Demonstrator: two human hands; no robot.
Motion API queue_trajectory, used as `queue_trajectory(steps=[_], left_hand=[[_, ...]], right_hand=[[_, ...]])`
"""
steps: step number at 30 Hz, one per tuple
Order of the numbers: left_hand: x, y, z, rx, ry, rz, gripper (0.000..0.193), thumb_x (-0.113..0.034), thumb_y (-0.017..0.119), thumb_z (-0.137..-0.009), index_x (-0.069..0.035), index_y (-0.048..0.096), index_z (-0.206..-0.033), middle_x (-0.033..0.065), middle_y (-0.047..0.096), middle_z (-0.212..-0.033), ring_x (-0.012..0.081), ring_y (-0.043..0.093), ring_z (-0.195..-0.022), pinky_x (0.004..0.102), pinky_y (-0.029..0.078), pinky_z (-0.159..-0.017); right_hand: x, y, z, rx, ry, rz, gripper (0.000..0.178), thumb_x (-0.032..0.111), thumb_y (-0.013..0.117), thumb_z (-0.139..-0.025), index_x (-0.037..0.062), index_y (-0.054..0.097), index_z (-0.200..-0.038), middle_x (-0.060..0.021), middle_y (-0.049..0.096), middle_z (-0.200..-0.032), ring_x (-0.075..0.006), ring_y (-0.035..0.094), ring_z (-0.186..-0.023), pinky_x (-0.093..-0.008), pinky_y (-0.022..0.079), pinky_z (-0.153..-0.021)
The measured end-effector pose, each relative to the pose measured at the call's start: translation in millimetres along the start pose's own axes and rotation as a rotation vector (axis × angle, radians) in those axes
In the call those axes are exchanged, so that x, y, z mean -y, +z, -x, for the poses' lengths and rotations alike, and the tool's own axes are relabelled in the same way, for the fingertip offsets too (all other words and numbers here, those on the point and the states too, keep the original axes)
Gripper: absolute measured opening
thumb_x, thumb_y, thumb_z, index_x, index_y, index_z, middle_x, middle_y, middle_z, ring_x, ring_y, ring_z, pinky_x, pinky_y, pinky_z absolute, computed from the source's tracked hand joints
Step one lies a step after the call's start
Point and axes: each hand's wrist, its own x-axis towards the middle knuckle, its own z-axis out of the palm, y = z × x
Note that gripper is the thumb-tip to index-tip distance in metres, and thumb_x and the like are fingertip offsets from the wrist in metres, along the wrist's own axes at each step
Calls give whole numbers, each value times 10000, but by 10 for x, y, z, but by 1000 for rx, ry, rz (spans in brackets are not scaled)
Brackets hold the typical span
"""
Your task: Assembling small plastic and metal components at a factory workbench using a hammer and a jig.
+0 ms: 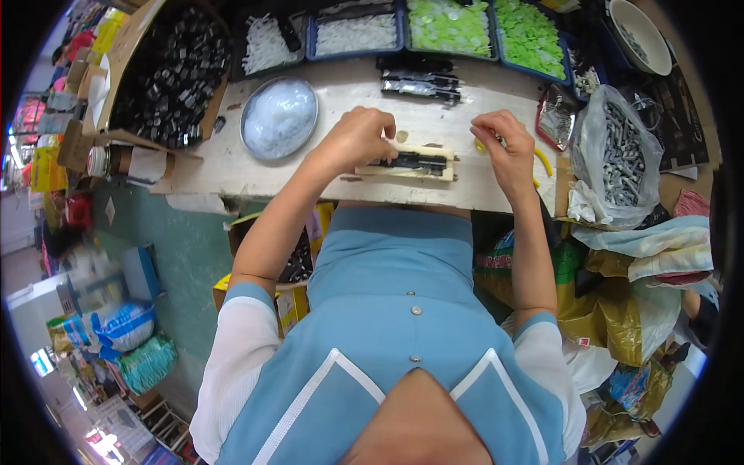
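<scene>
A: What is closest to you?
B: Your blue top (372,310), lower middle of the frame. Past it, on the white table (341,89), a cream holder (422,174) sits in the upper middle, a black part (422,161) lying lengthwise in it.
A: And your hands?
B: Your left hand (360,132) is half curled, its fingertips at the black part's left end; I can't tell whether you grip it or only touch it. Your right hand (508,143), upper right of centre, is apart from the holder, thumb and fingertips drawn nearly together; I can't tell whether anything small is between them. A yellow handle (543,161) shows just beside its wrist.
A: Farther off?
B: A round metal dish (267,156), upper left; more black parts (420,84), upper middle; at the top edge, white pieces (356,33) and green pieces (449,27) in trays.
</scene>
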Motion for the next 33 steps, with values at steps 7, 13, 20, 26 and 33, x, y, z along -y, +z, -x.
queue_trajectory(steps=[7, 13, 20, 26, 33], left_hand=[[-303, -274, -1154, -524, 296, -232, 133, -99, 628, -668, -41, 640, -787, 167, 603, -820, 320, 591, -758, 392, 466, -666], [-343, -312, -1726, -400, 151, -446, 145, -69, 569, -645, -44, 648, -764, 199, 611, -871, 378, 592, -810, 435, 483, -709], [-256, -513, -1671, -537, 222, 46, 124, -87, 585, -748, 24, 620, -792, 161, 628, -722, 210, 628, -662, 323, 497, -586], [-361, -352, -818, -288, 302, 1231, 146, 0, 539, -816, 66, 521, -944, 160, 605, -820, 208, 619, -662, 295, 540, -553], [-139, 292, -15, -110, 296, 1492, 129, 12, 573, -791, 30, 571, -919, 154, 607, -891, 188, 612, -745, 306, 533, -652]], right_hand=[[-26, -92, 76, -13, -4, 58, 61, 36, 619, -701, 17, 599, -756, -87, 557, -696, -246, 531, -647, -324, 382, -589], [-60, -81, 84, 2, -40, 88, 50, 38, 621, -692, 31, 588, -728, -76, 552, -686, -243, 532, -660, -338, 374, -592], [-18, -87, 128, -58, 119, -61, 68, 45, 619, -722, 26, 606, -786, -64, 548, -701, -181, 517, -631, -280, 387, -585], [105, -58, 86, -111, 482, -631, 94, 70, 579, -804, -6, 597, -857, -16, 567, -762, -81, 499, -687, -201, 400, -651], [392, 127, -36, -6, 448, -838, 105, 108, 560, -840, 17, 560, -891, 27, 540, -814, -47, 477, -758, -179, 386, -693]])
